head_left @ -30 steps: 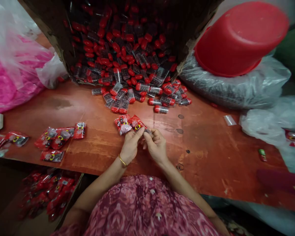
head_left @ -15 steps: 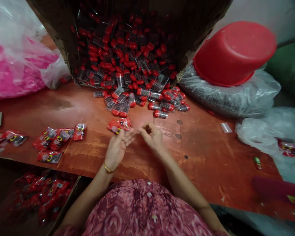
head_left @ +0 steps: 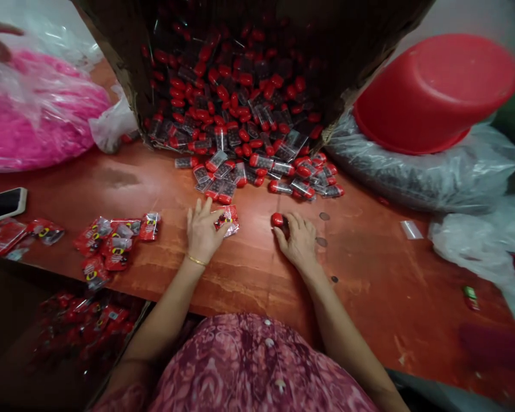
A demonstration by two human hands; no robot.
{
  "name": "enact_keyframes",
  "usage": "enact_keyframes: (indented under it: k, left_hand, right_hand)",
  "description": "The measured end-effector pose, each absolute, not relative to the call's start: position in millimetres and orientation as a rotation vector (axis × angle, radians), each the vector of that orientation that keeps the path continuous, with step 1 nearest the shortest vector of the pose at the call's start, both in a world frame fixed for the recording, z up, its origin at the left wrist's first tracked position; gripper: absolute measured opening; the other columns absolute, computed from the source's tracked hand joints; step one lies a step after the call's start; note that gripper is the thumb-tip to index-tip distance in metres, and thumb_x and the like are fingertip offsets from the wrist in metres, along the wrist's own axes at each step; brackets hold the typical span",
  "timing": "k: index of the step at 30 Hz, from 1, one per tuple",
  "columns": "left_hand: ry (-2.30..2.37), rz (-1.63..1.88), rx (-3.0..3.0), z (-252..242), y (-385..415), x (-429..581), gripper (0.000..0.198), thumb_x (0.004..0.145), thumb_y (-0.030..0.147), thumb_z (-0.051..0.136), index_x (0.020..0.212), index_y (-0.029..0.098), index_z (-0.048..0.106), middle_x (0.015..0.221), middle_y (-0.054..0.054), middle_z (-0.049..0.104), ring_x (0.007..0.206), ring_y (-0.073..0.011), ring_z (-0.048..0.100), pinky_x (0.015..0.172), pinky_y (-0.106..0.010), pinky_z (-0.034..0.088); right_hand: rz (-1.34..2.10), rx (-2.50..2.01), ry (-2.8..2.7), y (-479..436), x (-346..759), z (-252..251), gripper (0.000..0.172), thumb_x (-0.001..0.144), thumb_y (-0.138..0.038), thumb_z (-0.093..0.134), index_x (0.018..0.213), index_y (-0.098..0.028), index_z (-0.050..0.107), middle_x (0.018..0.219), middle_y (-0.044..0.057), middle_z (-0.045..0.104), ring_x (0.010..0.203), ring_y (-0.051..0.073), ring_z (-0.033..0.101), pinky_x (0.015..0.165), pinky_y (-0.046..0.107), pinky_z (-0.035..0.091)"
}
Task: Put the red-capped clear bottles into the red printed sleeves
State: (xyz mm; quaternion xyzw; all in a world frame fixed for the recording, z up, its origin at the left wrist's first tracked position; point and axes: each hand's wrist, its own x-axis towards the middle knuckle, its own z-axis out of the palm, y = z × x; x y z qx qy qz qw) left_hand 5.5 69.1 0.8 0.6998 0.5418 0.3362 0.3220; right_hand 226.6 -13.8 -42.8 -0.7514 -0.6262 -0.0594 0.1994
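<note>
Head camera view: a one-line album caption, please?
At a red-brown table, the left hand touches a red packet, the right hand a red-capped clear tube.

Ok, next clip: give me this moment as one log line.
left hand: touching red sachet | right hand: at red-capped clear tube | nearby: heaped tubes

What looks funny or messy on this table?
A torn cardboard box lies tipped over, spilling clear tubes with red caps across the wooden table. A red plastic basin also sits upside down and tilted on a bulging plastic bag.
</note>
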Motion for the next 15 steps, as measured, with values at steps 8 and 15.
enact_keyframes:
  k: [8, 15]
  left_hand:
    - [1.571, 0.718, 2.131, -15.6, 78.1, 4.6, 0.016, 0.075, 0.035, 0.061, 0.081, 0.027, 0.073, 0.121, -0.008, 0.061, 0.125, -0.0366, 0.040, 0.102, -0.058, 0.021]
    - [1.556, 0.736, 2.075, -17.5, 77.8, 18.3, 0.037, 0.077, 0.039, 0.057, 0.107, 0.019, 0.063, 0.116, -0.014, 0.063, 0.114, -0.0307, 0.052, 0.096, -0.044, 0.032]
  right_hand:
    - [-0.303, -1.986, -1.633, -21.1, 210.2, -34.9, 0.028, 0.084, -0.037, 0.048, 0.101, -0.018, 0.060, 0.116, 0.013, 0.059, 0.112, 0.028, 0.046, 0.094, 0.043, 0.031]
    - [-0.114, -1.771, -1.721, -18.5, 168.2, -27.4, 0.019, 0.086, -0.031, 0.049, 0.095, -0.021, 0.062, 0.111, 0.009, 0.063, 0.110, 0.023, 0.050, 0.098, 0.041, 0.029]
